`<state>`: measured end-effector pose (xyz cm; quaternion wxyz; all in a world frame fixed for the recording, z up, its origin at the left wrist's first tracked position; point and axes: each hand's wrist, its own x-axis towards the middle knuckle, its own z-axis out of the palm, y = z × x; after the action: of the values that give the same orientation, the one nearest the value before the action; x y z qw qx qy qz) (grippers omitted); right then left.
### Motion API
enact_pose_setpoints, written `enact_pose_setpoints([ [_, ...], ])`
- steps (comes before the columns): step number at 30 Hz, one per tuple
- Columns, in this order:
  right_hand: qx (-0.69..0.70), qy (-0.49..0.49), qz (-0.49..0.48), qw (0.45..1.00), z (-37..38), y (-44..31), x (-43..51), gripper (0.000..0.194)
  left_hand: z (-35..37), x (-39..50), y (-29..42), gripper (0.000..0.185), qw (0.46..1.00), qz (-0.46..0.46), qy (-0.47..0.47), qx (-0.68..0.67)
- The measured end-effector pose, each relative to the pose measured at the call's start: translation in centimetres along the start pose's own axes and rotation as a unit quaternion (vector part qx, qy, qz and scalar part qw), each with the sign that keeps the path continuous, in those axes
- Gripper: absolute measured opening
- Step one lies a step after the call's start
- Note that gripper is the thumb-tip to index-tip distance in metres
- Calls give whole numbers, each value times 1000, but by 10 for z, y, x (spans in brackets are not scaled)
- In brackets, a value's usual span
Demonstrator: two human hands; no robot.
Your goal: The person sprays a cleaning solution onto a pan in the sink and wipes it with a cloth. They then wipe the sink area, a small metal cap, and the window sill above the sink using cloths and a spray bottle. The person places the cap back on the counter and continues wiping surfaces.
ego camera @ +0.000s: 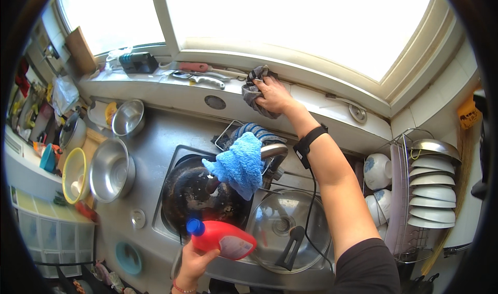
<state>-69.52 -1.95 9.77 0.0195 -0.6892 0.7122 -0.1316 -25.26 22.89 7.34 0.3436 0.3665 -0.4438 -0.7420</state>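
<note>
My right hand (275, 95) presses a crumpled dark grey cloth (255, 93) against the tiled window ledge. Low in the view, my left hand (198, 259) holds a red plastic bottle (229, 237) with a blue cap, tilted on its side above the front of the sink. Between my hands, a blue towel (243, 161) hangs over the faucet (274, 152). A blackened wok (194, 196) fills the left basin. A glass lid (288, 212) with a black handle lies over the right basin. A striped cloth (256, 132) is bunched behind the faucet.
Scissors, a red-handled tool (193, 66) and a black knife sharpener (139, 62) lie on the ledge, left of the cloth. Steel bowls (113, 170) and a yellow colander (75, 176) stand at left. A wire dish rack (404, 200) with bowls and plates stands at right.
</note>
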Motion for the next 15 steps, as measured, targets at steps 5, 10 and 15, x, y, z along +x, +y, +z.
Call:
enact_pose_setpoints([
  [5,0,-4,0,1000,-2,-7,12,78,-5,-5,0,53,1000,-5,25,-13],
  [10,44,37,-21,998,1,1,13,64,-5,-4,-3,51,1000,7,30,4],
  [15,179,75,-124,973,4,13,8,32,2,-7,-5,49,1000,10,15,9],
])
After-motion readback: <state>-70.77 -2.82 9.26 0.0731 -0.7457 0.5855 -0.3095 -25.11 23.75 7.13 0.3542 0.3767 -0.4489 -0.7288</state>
